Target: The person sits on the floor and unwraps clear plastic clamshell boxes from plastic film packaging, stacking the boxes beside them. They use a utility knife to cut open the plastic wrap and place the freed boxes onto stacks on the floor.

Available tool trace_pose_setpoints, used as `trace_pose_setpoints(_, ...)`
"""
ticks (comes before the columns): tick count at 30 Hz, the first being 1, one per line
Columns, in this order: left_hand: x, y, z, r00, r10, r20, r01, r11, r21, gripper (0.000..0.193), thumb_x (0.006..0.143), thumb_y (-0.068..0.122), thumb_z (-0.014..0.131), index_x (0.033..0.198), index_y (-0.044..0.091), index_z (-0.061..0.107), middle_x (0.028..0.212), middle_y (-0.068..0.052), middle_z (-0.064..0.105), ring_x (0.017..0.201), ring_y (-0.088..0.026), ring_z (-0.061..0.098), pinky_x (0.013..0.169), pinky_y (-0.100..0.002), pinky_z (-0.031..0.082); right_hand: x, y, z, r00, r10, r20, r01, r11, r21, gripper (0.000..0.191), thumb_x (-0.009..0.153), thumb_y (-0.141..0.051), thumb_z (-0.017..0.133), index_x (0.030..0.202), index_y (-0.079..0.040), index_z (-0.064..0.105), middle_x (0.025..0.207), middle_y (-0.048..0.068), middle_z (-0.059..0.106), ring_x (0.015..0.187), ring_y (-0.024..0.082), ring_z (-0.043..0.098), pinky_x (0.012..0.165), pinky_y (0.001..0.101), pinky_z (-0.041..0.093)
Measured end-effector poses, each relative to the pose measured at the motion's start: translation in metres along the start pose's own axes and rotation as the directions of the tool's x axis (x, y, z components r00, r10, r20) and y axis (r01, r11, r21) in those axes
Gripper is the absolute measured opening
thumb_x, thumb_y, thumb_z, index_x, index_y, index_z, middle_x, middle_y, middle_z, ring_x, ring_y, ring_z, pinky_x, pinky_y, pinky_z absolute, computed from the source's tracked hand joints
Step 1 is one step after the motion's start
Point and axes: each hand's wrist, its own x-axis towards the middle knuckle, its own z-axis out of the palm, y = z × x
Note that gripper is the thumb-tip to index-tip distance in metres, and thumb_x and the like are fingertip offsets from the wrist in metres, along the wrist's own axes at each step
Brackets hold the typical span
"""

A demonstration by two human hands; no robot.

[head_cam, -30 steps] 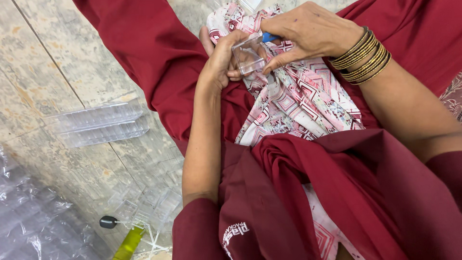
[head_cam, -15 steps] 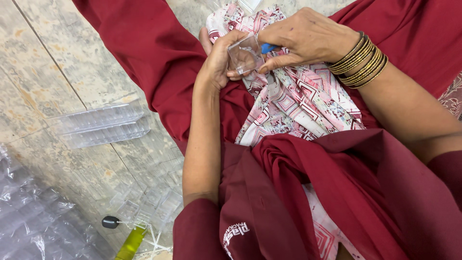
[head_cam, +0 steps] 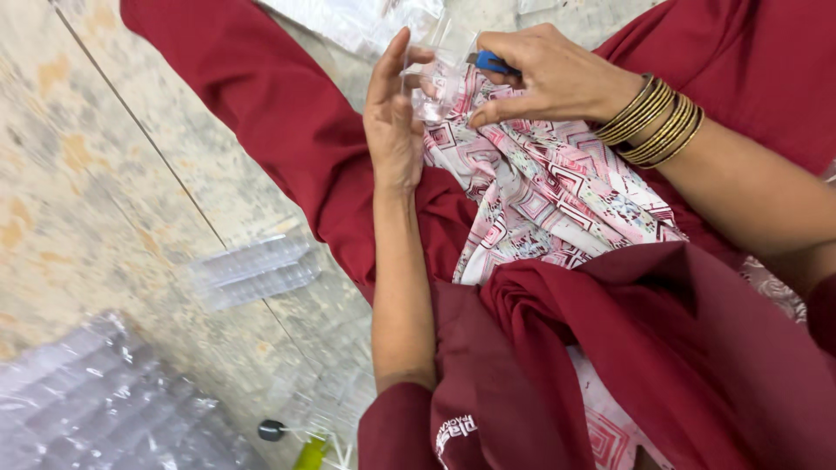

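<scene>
A small clear plastic piece (head_cam: 435, 83) sits between both hands above my lap. My left hand (head_cam: 394, 122) presses against its left side with the fingers stretched upward. My right hand (head_cam: 544, 74) grips its right side and also pinches a small blue object (head_cam: 490, 63) between thumb and fingers. Several gold bangles (head_cam: 657, 122) ring my right wrist. Under the hands lies a pink and white patterned cloth (head_cam: 557, 191) over dark red clothing (head_cam: 662, 348).
A stack of clear plastic trays (head_cam: 254, 271) lies on the tiled floor (head_cam: 96, 174) to the left. A heap of clear plastic packaging (head_cam: 96, 409) fills the bottom left corner. A small black-capped yellow-green object (head_cam: 300, 439) lies at the lower edge. More clear plastic (head_cam: 348, 22) rests at the top.
The left fingers have straightened up alongside the clear piece, where earlier they curled around it. The right hand stays on the piece with the blue object.
</scene>
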Motion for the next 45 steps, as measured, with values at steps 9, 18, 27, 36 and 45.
trace_pose_setpoints(9, -0.009, 0.001, 0.001, 0.996, 0.059, 0.062, -0.070, 0.978, 0.197, 0.084, 0.086, 0.043, 0.089, 0.150, 0.001, 0.056, 0.139, -0.008, 0.059, 0.133, -0.019, 0.055, 0.118, -0.034, 0.044, -0.007, -0.002, -0.004, 0.992, -0.071, -0.108, 0.062, 0.995, -0.082, 0.068, 0.081, -0.057, 0.086, 0.095, 0.000, 0.050, 0.075, 0.013, 0.052, 0.070, 0.031, 0.056, 0.065, 0.0423, 0.045)
trace_pose_setpoints(18, -0.012, 0.005, 0.000, 0.996, 0.077, 0.053, -0.087, 0.974, 0.210, 0.070, 0.089, 0.027, 0.090, 0.147, 0.005, 0.058, 0.145, -0.004, 0.052, 0.135, -0.016, 0.053, 0.113, -0.034, 0.053, -0.007, 0.000, 0.003, 0.999, 0.037, 0.037, -0.033, 0.994, -0.105, 0.055, 0.095, -0.055, 0.073, 0.084, -0.003, 0.056, 0.063, 0.012, 0.050, 0.057, 0.030, 0.054, 0.058, 0.0433, 0.041)
trace_pose_setpoints(27, -0.014, 0.014, -0.004, 0.997, -0.001, 0.082, -0.014, 0.982, 0.186, 0.071, 0.088, 0.023, 0.090, 0.149, 0.005, 0.059, 0.145, -0.004, 0.051, 0.130, -0.014, 0.053, 0.096, -0.031, 0.060, -0.006, 0.004, 0.001, 0.994, -0.100, -0.053, 0.094, 0.989, -0.114, 0.061, 0.090, -0.057, 0.075, 0.092, 0.001, 0.055, 0.069, 0.012, 0.052, 0.060, 0.031, 0.055, 0.059, 0.0432, 0.044)
trace_pose_setpoints(36, -0.012, 0.008, -0.004, 0.995, 0.060, 0.081, -0.074, 0.980, 0.185, 0.064, 0.093, 0.018, 0.090, 0.148, 0.007, 0.058, 0.147, -0.003, 0.050, 0.135, -0.014, 0.052, 0.110, -0.034, 0.060, -0.009, 0.001, 0.011, 1.000, -0.023, 0.001, 0.023, 0.987, -0.156, 0.050, 0.101, -0.053, 0.068, 0.090, -0.004, 0.066, 0.066, 0.011, 0.053, 0.061, 0.031, 0.057, 0.062, 0.0450, 0.044)
trace_pose_setpoints(45, -0.014, 0.008, -0.005, 0.996, 0.033, 0.078, -0.047, 0.981, 0.187, 0.062, 0.092, 0.016, 0.088, 0.146, 0.005, 0.058, 0.147, -0.005, 0.051, 0.129, -0.014, 0.052, 0.099, -0.029, 0.057, -0.006, 0.005, 0.001, 0.992, -0.109, -0.058, 0.096, 0.976, -0.195, 0.059, 0.091, -0.053, 0.073, 0.085, 0.004, 0.059, 0.064, 0.015, 0.054, 0.058, 0.033, 0.057, 0.056, 0.0442, 0.045)
